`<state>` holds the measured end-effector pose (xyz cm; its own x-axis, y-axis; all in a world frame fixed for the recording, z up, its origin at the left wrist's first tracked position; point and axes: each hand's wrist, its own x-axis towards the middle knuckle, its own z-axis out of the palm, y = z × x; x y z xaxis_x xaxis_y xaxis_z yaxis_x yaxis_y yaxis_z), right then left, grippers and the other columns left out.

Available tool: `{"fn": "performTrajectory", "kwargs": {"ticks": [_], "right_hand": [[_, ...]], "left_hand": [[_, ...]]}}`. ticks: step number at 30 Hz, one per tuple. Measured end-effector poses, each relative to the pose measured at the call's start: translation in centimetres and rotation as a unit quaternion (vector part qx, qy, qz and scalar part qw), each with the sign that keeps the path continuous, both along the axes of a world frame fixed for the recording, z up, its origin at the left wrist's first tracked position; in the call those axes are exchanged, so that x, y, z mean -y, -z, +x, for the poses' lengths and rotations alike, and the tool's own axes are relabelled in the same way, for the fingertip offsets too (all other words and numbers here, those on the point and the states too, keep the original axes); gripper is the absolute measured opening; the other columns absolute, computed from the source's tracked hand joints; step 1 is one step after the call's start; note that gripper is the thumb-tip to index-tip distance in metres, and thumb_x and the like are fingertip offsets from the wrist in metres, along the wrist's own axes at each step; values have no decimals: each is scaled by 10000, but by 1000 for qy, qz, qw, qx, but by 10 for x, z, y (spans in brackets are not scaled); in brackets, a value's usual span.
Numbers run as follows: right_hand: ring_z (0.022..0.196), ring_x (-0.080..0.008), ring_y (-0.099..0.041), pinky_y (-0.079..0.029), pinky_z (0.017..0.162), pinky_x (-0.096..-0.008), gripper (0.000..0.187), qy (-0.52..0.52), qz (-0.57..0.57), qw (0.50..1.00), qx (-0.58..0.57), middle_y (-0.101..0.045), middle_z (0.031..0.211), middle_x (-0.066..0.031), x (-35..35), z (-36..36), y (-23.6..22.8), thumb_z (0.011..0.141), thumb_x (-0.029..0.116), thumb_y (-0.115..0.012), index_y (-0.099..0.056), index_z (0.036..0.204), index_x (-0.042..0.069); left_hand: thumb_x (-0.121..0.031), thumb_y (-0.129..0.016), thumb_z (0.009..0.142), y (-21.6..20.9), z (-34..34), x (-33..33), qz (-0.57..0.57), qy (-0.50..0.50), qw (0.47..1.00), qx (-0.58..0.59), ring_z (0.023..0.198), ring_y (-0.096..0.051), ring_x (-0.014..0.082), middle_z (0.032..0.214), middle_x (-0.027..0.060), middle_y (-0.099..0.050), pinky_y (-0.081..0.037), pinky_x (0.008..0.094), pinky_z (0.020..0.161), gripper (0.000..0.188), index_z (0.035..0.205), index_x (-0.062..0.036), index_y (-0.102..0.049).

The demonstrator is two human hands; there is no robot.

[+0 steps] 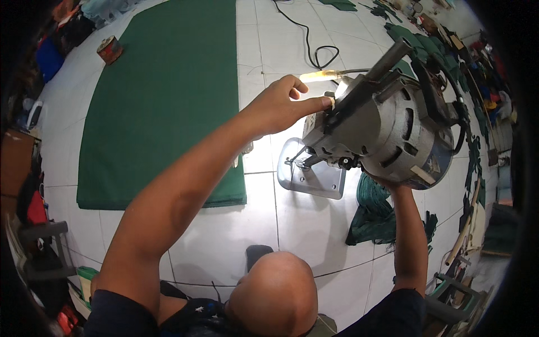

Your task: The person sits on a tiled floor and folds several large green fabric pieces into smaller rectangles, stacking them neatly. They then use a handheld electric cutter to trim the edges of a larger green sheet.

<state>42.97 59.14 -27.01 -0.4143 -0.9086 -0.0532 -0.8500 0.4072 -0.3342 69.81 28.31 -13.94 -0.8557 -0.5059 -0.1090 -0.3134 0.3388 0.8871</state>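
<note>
A cloth cutting machine (387, 126) with a grey, slotted motor housing is tilted over the tiled floor, its flat metal base plate (314, 177) below. My left hand (283, 106) is at its left side, thumb stretched onto a small pale part of the machine. The other fingers are curled loosely, with a gap between them and the thumb. A lit lamp (320, 76) glows just above this hand. My right hand (386, 182) supports the motor from underneath; its fingers are mostly hidden behind the housing.
A large stack of dark green cloth (174, 95) lies on the left, with a rusty tin (110, 50) at its far edge. Green scraps (373, 216) lie near my right forearm. A black cord (310, 48) loops across the far floor. Clutter lines both sides.
</note>
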Motion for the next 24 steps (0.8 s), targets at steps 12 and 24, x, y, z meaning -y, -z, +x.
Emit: {"fn": "performTrajectory", "kwargs": {"ticks": [12,24], "right_hand": [[1203,-303,-522,-415,1043,-452,409,4,28,1000,11,-585,1237,-107,-6,-3,-8,868,342,-633,-585,1232,163],[1233,-297,-500,-400,1062,-456,430,2,-17,999,32,-566,1273,-101,2,-7,2,876,361,-630,-569,1256,168]], "left_hand": [[-622,-745,753,8,0,2,57,17,998,14,1246,-519,393,1324,317,-483,-460,396,982,942,1311,75,-444],[-577,-763,746,12,-5,-13,100,-36,994,-19,1071,-582,318,1178,272,-532,-509,372,858,871,1244,78,-477]]}}
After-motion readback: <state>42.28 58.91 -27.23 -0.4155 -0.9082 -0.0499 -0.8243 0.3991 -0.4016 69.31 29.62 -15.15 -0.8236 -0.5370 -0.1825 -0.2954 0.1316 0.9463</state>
